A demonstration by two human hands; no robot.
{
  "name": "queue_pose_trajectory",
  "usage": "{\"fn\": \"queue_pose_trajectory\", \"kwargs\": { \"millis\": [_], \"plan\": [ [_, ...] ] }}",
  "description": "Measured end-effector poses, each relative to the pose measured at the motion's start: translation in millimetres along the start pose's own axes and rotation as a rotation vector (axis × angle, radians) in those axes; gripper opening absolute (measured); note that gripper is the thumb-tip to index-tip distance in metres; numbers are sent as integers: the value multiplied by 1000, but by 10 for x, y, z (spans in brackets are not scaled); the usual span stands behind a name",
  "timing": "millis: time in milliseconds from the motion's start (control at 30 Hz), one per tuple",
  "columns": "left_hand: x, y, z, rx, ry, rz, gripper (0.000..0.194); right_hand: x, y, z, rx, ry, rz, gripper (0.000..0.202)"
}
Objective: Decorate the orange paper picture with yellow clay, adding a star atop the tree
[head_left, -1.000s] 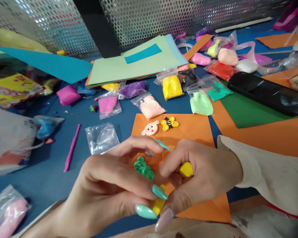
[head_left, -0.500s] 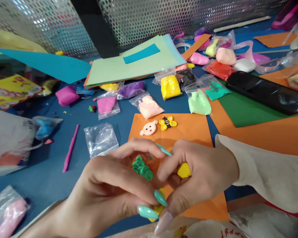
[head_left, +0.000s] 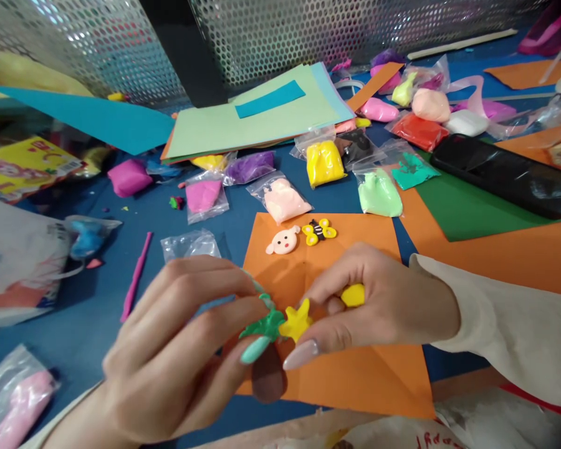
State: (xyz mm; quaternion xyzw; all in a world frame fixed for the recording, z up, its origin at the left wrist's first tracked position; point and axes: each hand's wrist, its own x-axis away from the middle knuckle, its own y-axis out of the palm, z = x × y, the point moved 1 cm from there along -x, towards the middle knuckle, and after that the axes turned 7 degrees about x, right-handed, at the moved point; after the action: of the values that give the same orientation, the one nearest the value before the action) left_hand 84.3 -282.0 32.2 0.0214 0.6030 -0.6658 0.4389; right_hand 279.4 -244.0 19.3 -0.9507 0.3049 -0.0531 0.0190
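Note:
Between the thumb and fingertips of my left hand (head_left: 182, 349) is a green clay piece (head_left: 267, 325) with pointed edges. A rounded brown piece (head_left: 268, 374) shows just below it; whether the two are joined I cannot tell. My right hand (head_left: 378, 305) pinches a small yellow clay star (head_left: 296, 320), which meets the green piece's right edge. A yellow clay lump (head_left: 353, 295) sits in the curled fingers of that same hand. Beneath both hands lies an orange paper sheet (head_left: 355, 386). On its far part rest a pale pink clay face (head_left: 283, 241) and a yellow-and-black clay butterfly (head_left: 318, 231).
Bags of coloured clay, such as yellow (head_left: 325, 163) and light green (head_left: 379, 192), lie beyond the sheet. A black phone-like object (head_left: 505, 174) rests on green paper at right. To the left is a pink modelling tool (head_left: 137, 274). Stacked paper (head_left: 262, 128) stands behind.
My left hand has taken up the green piece, seen between the hands before. The yellow piece at my fingertips now shows as a star against it. The brown piece has come into view.

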Motion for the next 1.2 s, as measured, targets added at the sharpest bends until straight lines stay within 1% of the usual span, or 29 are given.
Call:
{"fn": "queue_pose_trajectory", "kwargs": {
  "millis": [33, 100, 167, 233, 367, 467, 533, 567, 633, 667, 733, 767, 833, 900, 1000, 1067, 1200],
  "plan": [
    [1, 16, -11, -42, 57, -33, 15, 3, 1, -3, 5, -10, 16, 17],
    [-1, 49, -25, -118, 186, -55, 19, 7, 12, -9, 12, -12, 32, 17],
    [-3, 76, -36, -154, 257, -52, 22, 4, 25, -11, 28, 1, 28, 15],
    [3, 95, -42, -183, 292, -66, 22, -6, 37, -9, 23, -11, 7, 16],
    [29, 103, -42, -209, 279, -77, 21, -32, 42, 7, 4, -31, -25, 28],
    [33, 100, -42, -153, 242, -68, 19, -20, 31, 12, 76, -17, -9, 40],
    [26, 96, -45, -108, 234, -60, 14, 9, 26, 2, 166, -36, -20, 38],
    [22, 93, -48, -91, 230, -53, 13, 27, 24, -3, 236, -51, -18, 31],
    [14, 88, -53, -74, 221, -46, 12, 63, 18, -12, 409, -98, 47, 8],
    [12, 86, -56, -74, 214, -46, 12, 77, 15, -14, 496, -133, 112, 6],
    [13, 83, -60, -97, 220, -54, 12, 100, 12, -10, 610, -246, 258, 22],
    [17, 82, -62, -116, 235, -62, 13, 107, 14, -4, 643, -308, 311, 24],
    [29, 78, -71, -160, 269, -81, 14, 118, 22, 16, 729, -415, 373, 20],
    [45, 71, -84, -204, 307, -96, 13, 130, 32, 34, 875, -483, 406, 13],
    [67, 60, -104, -243, 342, -117, 12, 148, 39, 52, 1097, -524, 420, 17],
    [72, 56, -112, -242, 343, -130, 14, 156, 40, 58, 1155, -531, 417, 17],
    [60, 64, -110, -221, 344, -140, 16, 159, 39, 67, 1151, -543, 397, 16]
  ]
}}
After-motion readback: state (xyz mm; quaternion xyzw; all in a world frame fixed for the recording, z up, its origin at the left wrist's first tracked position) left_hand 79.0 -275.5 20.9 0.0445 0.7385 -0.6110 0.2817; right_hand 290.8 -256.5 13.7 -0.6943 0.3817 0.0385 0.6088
